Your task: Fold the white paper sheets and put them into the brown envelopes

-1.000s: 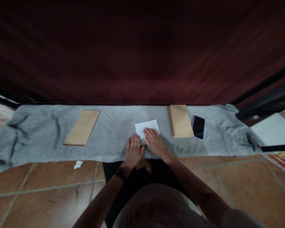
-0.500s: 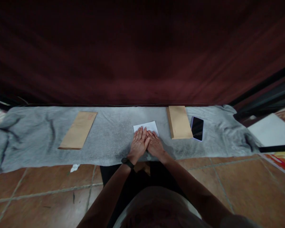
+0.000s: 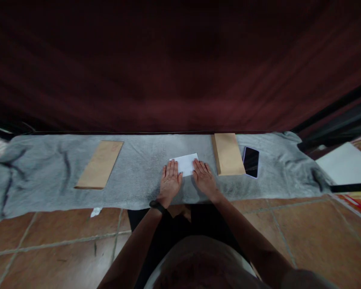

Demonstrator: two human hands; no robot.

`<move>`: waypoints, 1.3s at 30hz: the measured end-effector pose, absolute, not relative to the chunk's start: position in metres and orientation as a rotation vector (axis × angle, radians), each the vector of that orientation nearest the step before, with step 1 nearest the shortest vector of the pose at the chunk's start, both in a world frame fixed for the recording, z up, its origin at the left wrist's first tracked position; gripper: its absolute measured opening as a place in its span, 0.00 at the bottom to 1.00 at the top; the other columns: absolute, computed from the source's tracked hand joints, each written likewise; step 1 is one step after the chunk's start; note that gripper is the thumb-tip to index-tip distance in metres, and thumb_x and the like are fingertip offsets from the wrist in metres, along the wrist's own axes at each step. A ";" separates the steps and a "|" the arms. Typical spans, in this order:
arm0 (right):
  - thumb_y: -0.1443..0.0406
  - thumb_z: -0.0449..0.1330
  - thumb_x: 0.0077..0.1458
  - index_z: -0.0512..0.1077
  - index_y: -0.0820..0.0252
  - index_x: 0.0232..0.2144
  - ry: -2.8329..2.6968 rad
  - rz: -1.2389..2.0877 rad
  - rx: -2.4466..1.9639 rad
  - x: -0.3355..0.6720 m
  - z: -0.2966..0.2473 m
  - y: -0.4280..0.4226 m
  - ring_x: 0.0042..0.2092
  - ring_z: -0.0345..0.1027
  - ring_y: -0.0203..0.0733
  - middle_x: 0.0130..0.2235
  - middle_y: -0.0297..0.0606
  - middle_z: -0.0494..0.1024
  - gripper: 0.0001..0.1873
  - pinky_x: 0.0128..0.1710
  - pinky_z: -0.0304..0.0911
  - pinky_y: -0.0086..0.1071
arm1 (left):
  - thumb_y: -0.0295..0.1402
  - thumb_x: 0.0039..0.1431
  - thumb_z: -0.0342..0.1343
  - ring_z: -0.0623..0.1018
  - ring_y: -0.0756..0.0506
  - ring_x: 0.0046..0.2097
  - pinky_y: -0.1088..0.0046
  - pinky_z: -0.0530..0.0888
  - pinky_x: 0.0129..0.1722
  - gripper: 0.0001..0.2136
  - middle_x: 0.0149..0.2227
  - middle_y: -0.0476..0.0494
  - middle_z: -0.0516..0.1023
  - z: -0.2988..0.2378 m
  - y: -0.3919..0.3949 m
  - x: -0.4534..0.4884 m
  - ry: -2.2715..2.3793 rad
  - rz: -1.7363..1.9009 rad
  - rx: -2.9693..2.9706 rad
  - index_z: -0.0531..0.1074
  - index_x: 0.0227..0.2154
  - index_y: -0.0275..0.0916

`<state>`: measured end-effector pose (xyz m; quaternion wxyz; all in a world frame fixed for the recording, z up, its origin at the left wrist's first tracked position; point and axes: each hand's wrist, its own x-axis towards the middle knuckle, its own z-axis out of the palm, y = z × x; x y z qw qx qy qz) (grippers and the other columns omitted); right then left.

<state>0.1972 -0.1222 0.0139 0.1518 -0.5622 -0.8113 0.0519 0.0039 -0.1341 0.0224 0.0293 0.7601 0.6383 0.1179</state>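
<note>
A small folded white paper [image 3: 185,163] lies on a grey cloth [image 3: 138,176] spread over the floor in front of me. My left hand [image 3: 169,182] lies flat with fingers stretched out, its fingertips on the paper's left edge. My right hand [image 3: 204,179] lies flat too, fingers out, touching the paper's right edge. Neither hand holds anything. A dark band sits on my left wrist.
A brown envelope [image 3: 100,164] lies at the cloth's left. A stack of brown envelopes [image 3: 228,154] and a dark phone [image 3: 251,161] lie to the right. A white sheet [image 3: 344,164] rests at far right. A dark red curtain [image 3: 180,64] hangs behind. A paper scrap [image 3: 95,211] lies on the tiled floor.
My hands were together over the paper's middle half a second ago; they have slid apart to its left and right edges, uncovering the paper between them.
</note>
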 end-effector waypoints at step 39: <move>0.63 0.45 0.72 0.57 0.66 0.69 -2.317 0.188 -1.604 0.175 0.008 -0.089 0.72 0.50 0.50 0.71 0.46 0.57 0.28 0.71 0.43 0.50 | 0.35 0.71 0.38 0.50 0.39 0.74 0.50 0.50 0.72 0.28 0.72 0.32 0.54 0.023 -0.118 0.018 1.965 0.320 2.357 0.52 0.70 0.28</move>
